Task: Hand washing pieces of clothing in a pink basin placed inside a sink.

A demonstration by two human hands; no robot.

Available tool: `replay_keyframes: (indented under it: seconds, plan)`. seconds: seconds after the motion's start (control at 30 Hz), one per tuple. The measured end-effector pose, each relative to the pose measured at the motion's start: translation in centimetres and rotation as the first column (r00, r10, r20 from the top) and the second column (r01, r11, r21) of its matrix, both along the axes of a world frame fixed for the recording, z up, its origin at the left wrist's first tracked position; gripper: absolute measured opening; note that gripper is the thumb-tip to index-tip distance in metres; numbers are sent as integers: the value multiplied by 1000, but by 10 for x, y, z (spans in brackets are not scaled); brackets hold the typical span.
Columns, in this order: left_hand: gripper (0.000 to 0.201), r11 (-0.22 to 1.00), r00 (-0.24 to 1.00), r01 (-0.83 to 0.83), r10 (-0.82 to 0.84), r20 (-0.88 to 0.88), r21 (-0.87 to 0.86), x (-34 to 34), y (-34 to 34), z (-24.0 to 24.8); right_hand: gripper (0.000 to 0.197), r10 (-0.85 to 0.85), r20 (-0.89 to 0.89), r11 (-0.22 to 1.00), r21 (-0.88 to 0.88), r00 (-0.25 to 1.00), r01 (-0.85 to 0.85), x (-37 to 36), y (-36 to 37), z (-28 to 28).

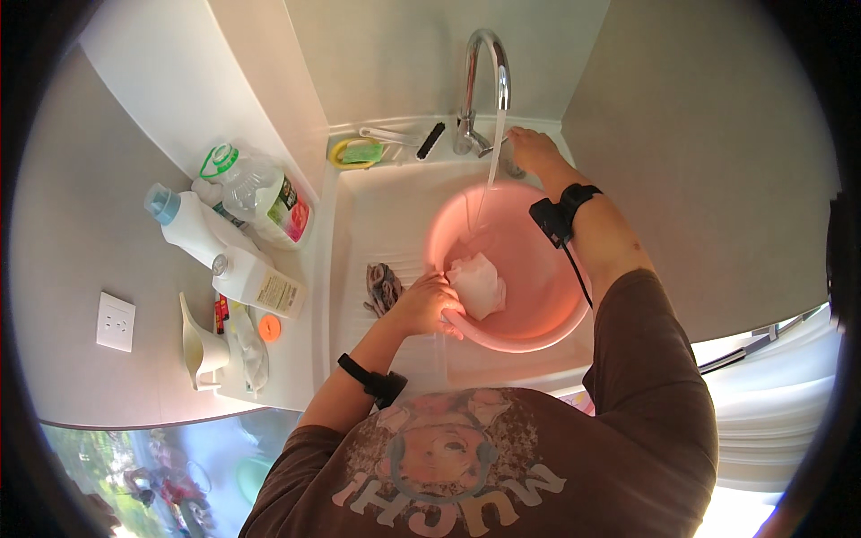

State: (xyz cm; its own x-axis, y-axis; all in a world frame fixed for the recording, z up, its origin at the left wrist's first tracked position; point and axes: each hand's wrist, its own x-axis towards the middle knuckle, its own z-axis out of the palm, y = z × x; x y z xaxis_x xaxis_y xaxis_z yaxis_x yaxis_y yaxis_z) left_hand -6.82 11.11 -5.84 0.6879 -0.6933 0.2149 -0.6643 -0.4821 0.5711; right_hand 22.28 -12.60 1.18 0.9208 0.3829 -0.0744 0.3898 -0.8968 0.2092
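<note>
A pink basin (538, 309) stands in the white sink. Its left rim is in the grip of my left hand (429, 303), fingers curled over the edge. Inside the basin, near that hand, lies a wet white cloth (477, 285). Water runs in a thin stream from the chrome faucet (489, 45) into the basin. My right hand (535, 151) reaches past the basin to the faucet's base, fingers closed at the handle, whose end they partly hide. Left of the basin, a dark crumpled cloth (384, 289) rests on the sink's ribbed board (354, 224).
On the left ledge stand a clear jug (256, 188) with a green cap, white bottles (260, 282), a cream scoop (199, 345) and an orange lid (269, 327). Along the back ledge lie a green sponge (362, 153) and a black-bristled brush (431, 141). A grey wall (708, 161) borders the right side.
</note>
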Motion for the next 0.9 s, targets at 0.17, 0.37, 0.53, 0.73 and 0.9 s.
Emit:
replay_keyframes:
  seconds: [0.17, 0.37, 0.53, 0.73, 0.9]
  plan:
    - [46, 1000, 1000, 12, -12, 18, 14, -2, -2, 1, 59, 23, 125, 981, 186, 992, -46, -15, -21, -7]
    - [44, 997, 996, 6, 1, 91, -74, 2, -1, -5, 59, -19, -153, 958, 279, 988, 61, -68, -63, -5]
    - [39, 998, 999, 23, -25, 34, 64, -1, -7, 12, 43, 108, -450, 978, 209, 886, -13, -161, -115, -23]
    - [46, 951, 967, -176, 215, -135, 255, 14, -38, 3, 34, 119, -461, 836, 524, 879, 162, -267, -131, -60]
    - [55, 887, 978, -159, 202, -55, 433, 30, -73, -20, 25, 40, -287, 843, 523, 957, 121, -313, -105, -94]
